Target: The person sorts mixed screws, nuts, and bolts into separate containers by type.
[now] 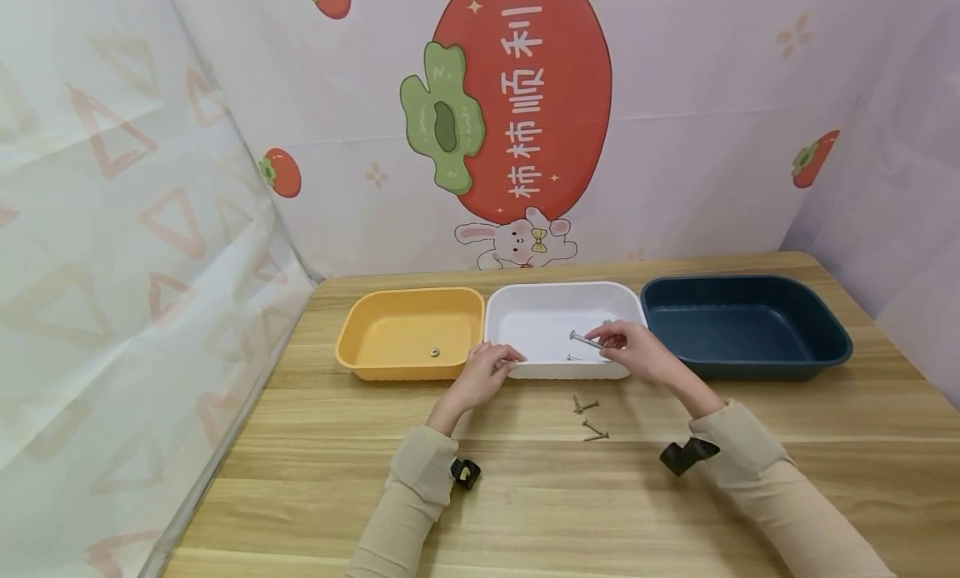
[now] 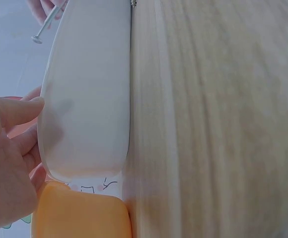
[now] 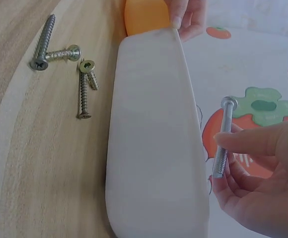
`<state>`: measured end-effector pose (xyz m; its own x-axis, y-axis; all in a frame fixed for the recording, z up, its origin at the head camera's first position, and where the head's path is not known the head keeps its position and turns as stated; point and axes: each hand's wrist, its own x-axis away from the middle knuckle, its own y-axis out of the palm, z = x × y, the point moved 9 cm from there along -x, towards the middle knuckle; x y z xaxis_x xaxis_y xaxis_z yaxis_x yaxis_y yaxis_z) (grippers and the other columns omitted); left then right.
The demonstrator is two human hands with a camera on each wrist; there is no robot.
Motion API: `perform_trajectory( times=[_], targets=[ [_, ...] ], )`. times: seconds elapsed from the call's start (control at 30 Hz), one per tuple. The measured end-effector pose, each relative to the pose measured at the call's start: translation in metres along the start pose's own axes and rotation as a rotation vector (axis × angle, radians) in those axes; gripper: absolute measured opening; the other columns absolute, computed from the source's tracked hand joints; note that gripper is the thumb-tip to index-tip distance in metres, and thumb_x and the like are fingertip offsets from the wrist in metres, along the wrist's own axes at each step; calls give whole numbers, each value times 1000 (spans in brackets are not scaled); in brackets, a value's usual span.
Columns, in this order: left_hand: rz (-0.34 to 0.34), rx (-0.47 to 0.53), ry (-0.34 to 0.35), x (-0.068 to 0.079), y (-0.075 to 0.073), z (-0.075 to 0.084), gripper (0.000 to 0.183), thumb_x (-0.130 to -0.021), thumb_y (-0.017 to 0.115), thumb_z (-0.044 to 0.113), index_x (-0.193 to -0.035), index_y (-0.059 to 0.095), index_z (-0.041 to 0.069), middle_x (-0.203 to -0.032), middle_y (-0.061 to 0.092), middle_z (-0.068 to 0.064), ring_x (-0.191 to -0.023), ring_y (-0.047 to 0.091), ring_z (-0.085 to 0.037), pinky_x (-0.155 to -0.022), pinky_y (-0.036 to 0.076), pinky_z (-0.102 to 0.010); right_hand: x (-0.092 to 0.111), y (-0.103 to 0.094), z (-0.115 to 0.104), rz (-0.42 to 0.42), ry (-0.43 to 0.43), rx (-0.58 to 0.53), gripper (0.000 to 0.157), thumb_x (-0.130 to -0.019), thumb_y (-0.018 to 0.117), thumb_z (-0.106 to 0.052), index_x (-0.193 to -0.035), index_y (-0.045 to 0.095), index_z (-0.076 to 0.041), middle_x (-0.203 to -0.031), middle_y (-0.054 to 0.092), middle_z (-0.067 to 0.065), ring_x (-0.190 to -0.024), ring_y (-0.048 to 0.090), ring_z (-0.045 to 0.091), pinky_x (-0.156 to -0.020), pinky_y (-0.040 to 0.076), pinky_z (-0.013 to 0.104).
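Above the white plastic bin (image 1: 540, 371), my right hand (image 1: 636, 351) pinches a long silver bolt (image 3: 227, 121) between thumb and fingers. The right wrist view shows the bolt's round head uppermost and its threaded end down by the fingers. My left hand (image 1: 483, 373) holds the front left corner of the white bin, thumb (image 2: 27, 110) at the rim and fingers behind it. Inside that bin lies another small metal fastener (image 1: 573, 359), partly hidden by the front wall. Several brass-coloured screws (image 3: 84, 94) lie on the table in front of the bin.
A yellow bin (image 1: 408, 372) with a small nut (image 1: 434, 352) in it stands directly left of the white one. To the right is a dark blue bin (image 1: 750, 367). All three stand in a row near the back of the wooden table (image 1: 525, 511), before a printed cloth backdrop.
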<state>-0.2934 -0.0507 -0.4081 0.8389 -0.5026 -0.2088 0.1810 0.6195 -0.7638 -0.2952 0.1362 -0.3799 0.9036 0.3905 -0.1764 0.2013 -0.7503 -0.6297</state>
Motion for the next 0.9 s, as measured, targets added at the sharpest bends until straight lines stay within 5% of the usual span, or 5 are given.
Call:
perform_trajectory(
  times=[0.9],
  targets=[
    [-5, -3, -18, -1, 0, 0, 16, -88, 51, 6, -99, 62, 9, -84, 63, -6, -84, 53, -17, -100, 18, -40, -15, -4, 22, -29, 54, 35, 23, -77, 56, 10, -99, 61, 8, -78, 56, 13, -66, 45, 18, -56, 38, 24]
  ],
)
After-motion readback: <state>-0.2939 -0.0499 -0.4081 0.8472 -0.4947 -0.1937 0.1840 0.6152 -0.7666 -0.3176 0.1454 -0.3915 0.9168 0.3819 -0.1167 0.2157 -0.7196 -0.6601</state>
